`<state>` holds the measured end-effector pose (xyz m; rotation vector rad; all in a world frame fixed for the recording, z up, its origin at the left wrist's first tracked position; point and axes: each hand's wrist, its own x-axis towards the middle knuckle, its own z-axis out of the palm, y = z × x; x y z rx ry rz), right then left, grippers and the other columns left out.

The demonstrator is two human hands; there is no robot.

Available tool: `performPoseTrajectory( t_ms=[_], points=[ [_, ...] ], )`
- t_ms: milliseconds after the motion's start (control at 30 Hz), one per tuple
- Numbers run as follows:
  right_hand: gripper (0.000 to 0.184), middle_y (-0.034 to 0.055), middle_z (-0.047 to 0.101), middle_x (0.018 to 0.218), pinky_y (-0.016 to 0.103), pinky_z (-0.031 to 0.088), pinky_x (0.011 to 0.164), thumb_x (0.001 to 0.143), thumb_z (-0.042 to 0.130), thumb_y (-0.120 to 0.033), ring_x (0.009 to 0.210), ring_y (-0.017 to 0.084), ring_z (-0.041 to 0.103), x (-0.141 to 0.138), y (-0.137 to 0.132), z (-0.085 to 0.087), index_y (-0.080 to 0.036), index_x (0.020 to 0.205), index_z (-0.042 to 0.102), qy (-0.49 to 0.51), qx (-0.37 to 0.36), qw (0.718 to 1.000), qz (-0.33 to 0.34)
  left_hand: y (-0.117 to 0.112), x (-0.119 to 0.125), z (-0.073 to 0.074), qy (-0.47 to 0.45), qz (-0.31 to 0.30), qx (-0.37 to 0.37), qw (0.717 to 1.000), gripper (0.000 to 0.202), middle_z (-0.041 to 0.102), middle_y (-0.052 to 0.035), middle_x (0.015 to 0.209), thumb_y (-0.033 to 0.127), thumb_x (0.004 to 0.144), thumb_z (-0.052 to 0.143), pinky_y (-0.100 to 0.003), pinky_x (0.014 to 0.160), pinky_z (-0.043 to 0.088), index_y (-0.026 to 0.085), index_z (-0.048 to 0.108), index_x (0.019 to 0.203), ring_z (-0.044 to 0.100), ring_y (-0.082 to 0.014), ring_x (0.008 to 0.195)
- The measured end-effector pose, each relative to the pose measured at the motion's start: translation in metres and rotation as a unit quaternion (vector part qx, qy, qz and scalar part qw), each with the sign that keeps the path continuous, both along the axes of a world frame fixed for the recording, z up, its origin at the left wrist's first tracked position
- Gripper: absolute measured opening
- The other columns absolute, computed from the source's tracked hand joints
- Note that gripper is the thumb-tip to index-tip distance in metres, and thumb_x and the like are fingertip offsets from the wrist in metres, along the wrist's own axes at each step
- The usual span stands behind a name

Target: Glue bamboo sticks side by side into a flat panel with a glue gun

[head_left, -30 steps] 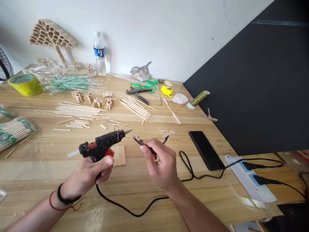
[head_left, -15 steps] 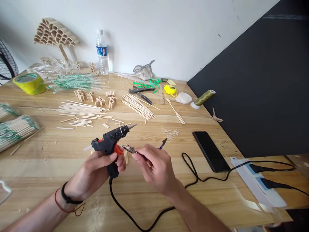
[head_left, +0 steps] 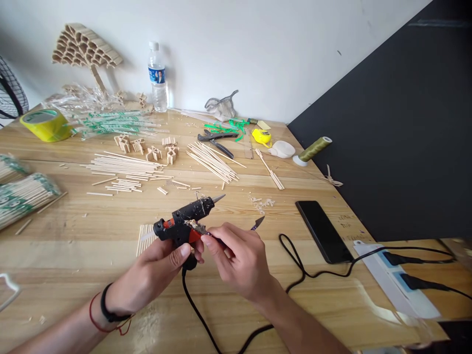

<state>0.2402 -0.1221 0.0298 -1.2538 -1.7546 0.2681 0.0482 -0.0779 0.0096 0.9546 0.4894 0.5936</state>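
My left hand (head_left: 151, 270) is wrapped around the grip of a black hot glue gun (head_left: 191, 210), its nozzle pointing up to the right and a clear glue stick at its back. In my right hand (head_left: 239, 258) is a slim dark-purple tool with a pointed blade (head_left: 259, 222) sticking out behind the knuckles. The tool's front end, a crusted tip (head_left: 197, 226), is beside the gun's orange trigger; whether they touch I cannot tell. Most of the tool is hidden by my fingers. A flat row of short sticks (head_left: 145, 238) lies under the gun.
Wooden sticks (head_left: 212, 162) and small stick bundles (head_left: 123, 143) lie beyond my hands. Farther back are pliers (head_left: 217, 140), a tape measure (head_left: 261, 137) and a water bottle (head_left: 158, 78). At right, a phone (head_left: 323, 231) and the gun's cord (head_left: 295, 265) near a power strip (head_left: 401, 280).
The glue gun has shifted right and tipped over, its nozzle now farther right and its grip turned more out of sight. The tool's crusted tip now overlaps the gun's body in view.
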Motion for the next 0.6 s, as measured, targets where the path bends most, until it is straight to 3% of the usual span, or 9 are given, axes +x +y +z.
performPoseTrajectory(
  t_ms=[133,233,467,600],
  points=[
    [0.022,-0.0015,0.07,0.065,0.024,0.04,0.052,0.101,0.058,-0.011,0.052,0.009,0.054,0.0,-0.002,-0.002,-0.019,0.081,0.065,0.001,-0.002,1.0,-0.005,-0.002,-0.001,-0.003,0.066,-0.009,0.085,0.994,0.023,0.067,-0.0071,0.115,0.039,0.107,0.055,-0.038,0.109,0.042,0.023,0.068,0.116,0.059,-0.0225,0.115],
    [0.024,-0.002,0.067,0.063,0.023,0.042,0.054,0.101,0.058,-0.01,0.054,0.009,0.057,0.0,-0.002,-0.002,-0.019,0.079,0.064,0.004,-0.006,1.0,-0.011,-0.003,0.0,0.001,0.098,-0.011,0.12,0.988,0.027,0.069,-0.0082,0.117,0.043,0.107,0.055,-0.036,0.105,0.046,0.02,0.067,0.116,0.06,-0.0233,0.114],
    [0.022,-0.0039,0.065,0.061,0.019,0.041,0.049,0.099,0.059,-0.008,0.052,0.008,0.058,0.002,0.0,0.009,-0.019,0.081,0.061,0.026,0.033,0.998,-0.043,-0.004,0.004,0.007,0.114,-0.024,0.15,0.982,0.031,0.072,-0.0085,0.12,0.046,0.106,0.055,-0.034,0.106,0.046,0.019,0.068,0.115,0.061,-0.0239,0.115],
    [0.021,-0.0037,0.064,0.061,0.021,0.04,0.05,0.1,0.057,-0.009,0.051,0.008,0.056,0.004,-0.002,0.008,-0.019,0.082,0.061,0.015,0.049,0.998,-0.029,-0.004,0.002,0.005,0.114,-0.024,0.157,0.981,0.033,0.073,-0.0088,0.122,0.046,0.106,0.055,-0.033,0.104,0.048,0.019,0.071,0.117,0.062,-0.0239,0.116]
  ],
)
